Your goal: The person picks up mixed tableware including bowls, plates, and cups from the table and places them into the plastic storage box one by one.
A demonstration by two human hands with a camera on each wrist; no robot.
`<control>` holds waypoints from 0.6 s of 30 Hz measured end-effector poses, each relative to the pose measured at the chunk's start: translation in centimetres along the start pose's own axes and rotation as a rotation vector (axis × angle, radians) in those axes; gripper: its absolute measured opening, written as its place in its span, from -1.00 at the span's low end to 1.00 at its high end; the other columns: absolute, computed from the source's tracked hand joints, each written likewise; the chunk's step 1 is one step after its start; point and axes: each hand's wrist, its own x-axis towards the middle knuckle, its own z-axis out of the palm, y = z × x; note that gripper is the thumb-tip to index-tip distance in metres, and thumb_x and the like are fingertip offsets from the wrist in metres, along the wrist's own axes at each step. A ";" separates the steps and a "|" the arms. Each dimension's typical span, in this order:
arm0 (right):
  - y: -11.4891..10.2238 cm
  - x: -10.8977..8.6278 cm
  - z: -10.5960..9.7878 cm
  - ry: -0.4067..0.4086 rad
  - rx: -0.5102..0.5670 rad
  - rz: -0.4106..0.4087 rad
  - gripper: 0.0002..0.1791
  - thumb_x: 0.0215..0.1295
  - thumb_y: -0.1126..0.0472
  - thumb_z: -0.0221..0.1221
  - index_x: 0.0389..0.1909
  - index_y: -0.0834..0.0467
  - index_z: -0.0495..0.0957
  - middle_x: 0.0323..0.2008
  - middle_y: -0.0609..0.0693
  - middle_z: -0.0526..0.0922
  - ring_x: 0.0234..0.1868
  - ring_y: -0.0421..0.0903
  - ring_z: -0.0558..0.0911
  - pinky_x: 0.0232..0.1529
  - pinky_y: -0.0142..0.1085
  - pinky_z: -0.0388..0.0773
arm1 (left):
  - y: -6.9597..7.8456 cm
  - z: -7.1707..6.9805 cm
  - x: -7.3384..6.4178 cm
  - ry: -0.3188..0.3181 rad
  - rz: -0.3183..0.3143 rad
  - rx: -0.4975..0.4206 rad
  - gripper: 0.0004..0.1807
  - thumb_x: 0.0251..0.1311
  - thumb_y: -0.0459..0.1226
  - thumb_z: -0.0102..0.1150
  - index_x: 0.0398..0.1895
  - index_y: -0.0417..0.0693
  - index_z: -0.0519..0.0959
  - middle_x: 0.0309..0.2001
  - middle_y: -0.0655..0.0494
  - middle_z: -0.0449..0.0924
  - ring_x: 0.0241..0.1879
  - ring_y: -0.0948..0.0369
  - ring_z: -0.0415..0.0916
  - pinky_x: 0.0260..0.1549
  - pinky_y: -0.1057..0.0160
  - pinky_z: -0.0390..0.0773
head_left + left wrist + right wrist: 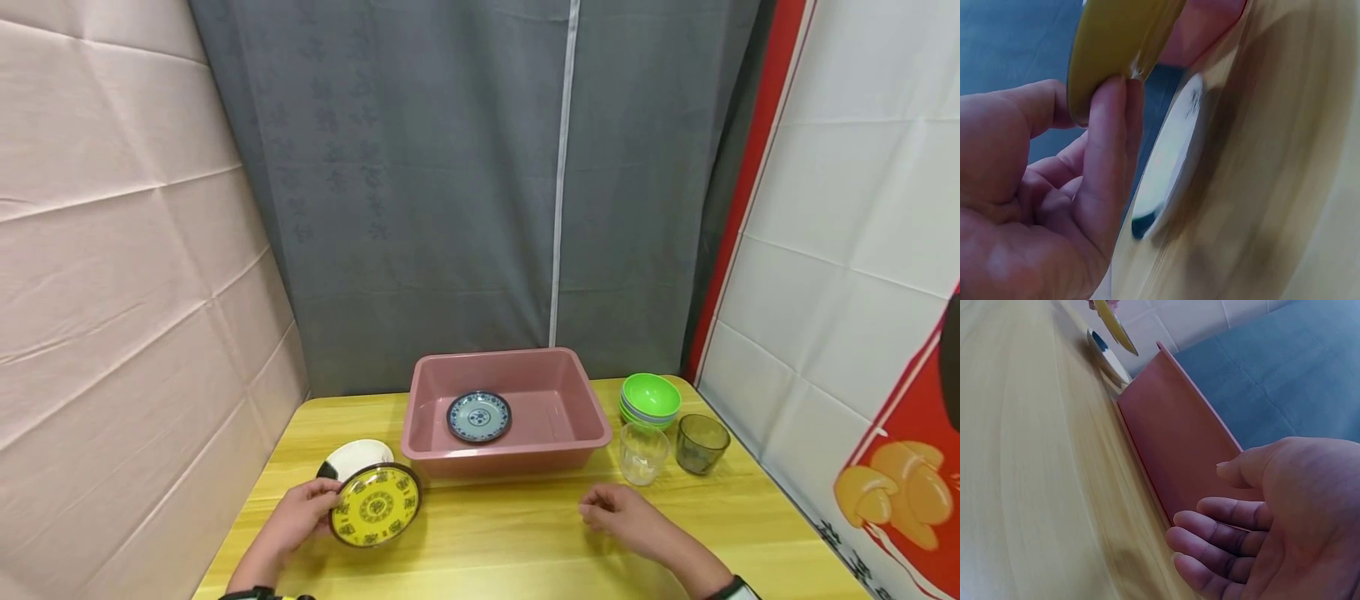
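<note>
My left hand (302, 512) pinches the edge of a yellow patterned plate (377, 505) with a dark rim, thumb on one face and fingers under the other. The plate is tilted above the table, and in the left wrist view its underside (1119, 44) shows. Just behind it lies a white plate (360, 457) with a dark patch, partly covered. A blue-and-white patterned plate (478, 417) lies inside the pink basin (506, 461). My right hand (624, 518) hovers over the table in front of the basin, fingers loosely curled, holding nothing.
Right of the basin stand a stack of bowls (651, 396) with a green one on top, a clear glass (642, 454) and a dark tinted glass (702, 444). The wooden table (495, 542) meets a grey curtain (435, 208) at the back and white cloth walls at both sides.
</note>
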 end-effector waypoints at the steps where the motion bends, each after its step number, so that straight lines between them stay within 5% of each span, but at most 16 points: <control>1: -0.1 0.1 0.1 -0.001 0.002 -0.008 -0.75 0.68 0.22 0.22 -0.03 0.39 0.64 -0.16 0.15 0.75 -0.11 0.13 0.74 -0.13 -0.11 0.76 | 0.1 0.5 -0.2 -0.029 0.013 0.000 -0.64 0.54 -0.35 0.21 0.24 -0.45 0.59 -0.16 -0.05 0.72 -0.29 0.05 0.71 -0.29 0.07 0.80; 8: -0.3 0.8 1.2 -0.017 0.026 -0.068 -0.80 0.66 0.30 0.21 -0.07 0.42 0.63 -0.22 0.14 0.73 -0.17 0.04 0.74 -0.13 -0.09 0.80 | 1.3 4.5 -1.2 -0.122 0.063 -0.019 -0.67 0.46 -0.38 0.23 0.16 -0.47 0.62 -0.24 -0.02 0.72 -0.36 0.10 0.71 -0.37 0.13 0.78; 18: -1.3 1.7 2.5 -0.009 -0.021 -0.044 -0.81 0.66 0.23 0.24 -0.05 0.32 0.67 -0.24 0.07 0.73 -0.23 -0.05 0.70 -0.25 -0.25 0.71 | 2.6 9.8 -2.0 -0.223 0.094 -0.102 -0.62 0.47 -0.37 0.23 0.22 -0.47 0.58 -0.23 -0.01 0.73 -0.36 0.11 0.73 -0.33 0.08 0.82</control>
